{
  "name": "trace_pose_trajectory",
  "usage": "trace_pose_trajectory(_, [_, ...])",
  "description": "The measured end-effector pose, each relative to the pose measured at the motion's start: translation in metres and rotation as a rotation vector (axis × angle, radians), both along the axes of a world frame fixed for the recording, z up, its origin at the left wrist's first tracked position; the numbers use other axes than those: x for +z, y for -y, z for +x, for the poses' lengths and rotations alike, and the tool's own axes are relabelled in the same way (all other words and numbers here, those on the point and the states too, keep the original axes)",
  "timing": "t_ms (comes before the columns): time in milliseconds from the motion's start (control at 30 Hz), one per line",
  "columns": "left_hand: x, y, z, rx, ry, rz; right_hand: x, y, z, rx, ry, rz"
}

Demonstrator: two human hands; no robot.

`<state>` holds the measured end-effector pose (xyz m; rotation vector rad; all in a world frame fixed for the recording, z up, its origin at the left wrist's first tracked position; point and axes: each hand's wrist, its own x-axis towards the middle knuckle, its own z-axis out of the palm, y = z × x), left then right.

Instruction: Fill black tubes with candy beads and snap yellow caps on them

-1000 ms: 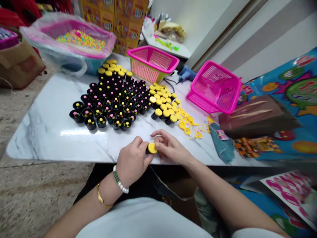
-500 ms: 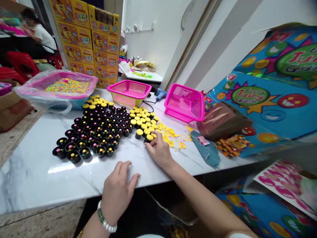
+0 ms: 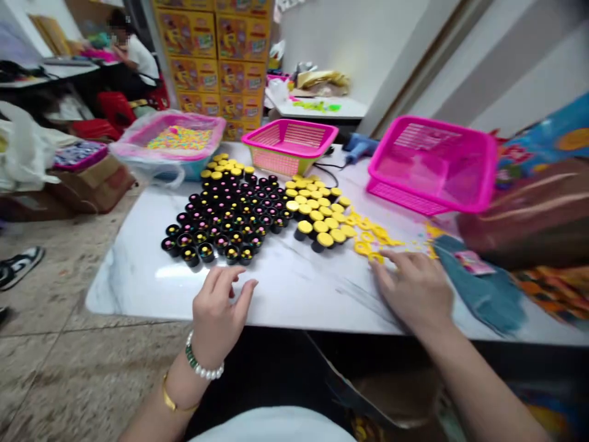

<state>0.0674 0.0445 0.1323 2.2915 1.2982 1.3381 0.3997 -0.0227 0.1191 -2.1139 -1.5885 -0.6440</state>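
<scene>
My left hand (image 3: 223,307) hovers over the table's front part, thumb and fingers apart, with nothing in it. Just beyond it stand many small open black cups (image 3: 207,252) holding coloured beads, with a pink or yellow piece on top. My right hand (image 3: 411,285) reaches to the loose yellow rings or lids (image 3: 363,247). Its thumb tip is at the nearest ring, the fingers are slightly spread, and I see no firm grip. Between the hands is a group of black cups with yellow lids (image 3: 324,239); more lidded cups (image 3: 224,167) stand at the back left.
A plastic-lined basin of coloured beads (image 3: 216,132) stands back left. Pink baskets (image 3: 289,126) (image 3: 488,178) line the back, with a blue glue gun (image 3: 361,146) between. A blue-grey cloth (image 3: 481,285) lies right. Yellow boxes (image 3: 193,73) are stacked behind; a person (image 3: 138,58) sits far left.
My right hand has left the front lidded cup and moved right to the loose yellow rings. The view has turned left. My left hand keeps its open pose near the black cups.
</scene>
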Motion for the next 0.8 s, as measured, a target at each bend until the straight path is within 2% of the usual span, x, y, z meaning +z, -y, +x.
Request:
trace_pose_trajectory(100, [-0.001, -0.015, -0.004, 0.07, -0.054, -0.001, -0.016, 0.003, 0.021, 0.025, 0.041, -0.067])
trace_pose_trajectory(167, [-0.001, -0.021, -0.002, 0.084, -0.108, -0.008, -0.018, 0.0, 0.027, 0.036, 0.007, -0.087])
trace_pose_trajectory(400, [0.003, -0.026, 0.013, 0.177, -0.391, 0.063, 0.001, -0.012, 0.024, 0.018, -0.021, -0.199])
trace_pose_trajectory(500, [0.0, -0.03, 0.013, 0.191, -0.429, 0.109, 0.008, -0.002, 0.003, -0.027, -0.099, -0.116])
trace_pose_trajectory(600, [-0.001, -0.035, 0.014, 0.172, -0.394, 0.138, 0.011, 0.013, -0.03, -0.017, -0.347, -0.081])
trace_pose_trajectory(733, [0.004, -0.03, 0.017, 0.108, -0.319, 0.112, 0.015, 0.016, -0.074, 0.19, -0.66, -0.222])
trace_pose_trajectory(800, [0.007, -0.021, 0.02, -0.009, -0.251, 0.02, 0.02, 0.008, -0.089, 0.281, -0.926, -0.294])
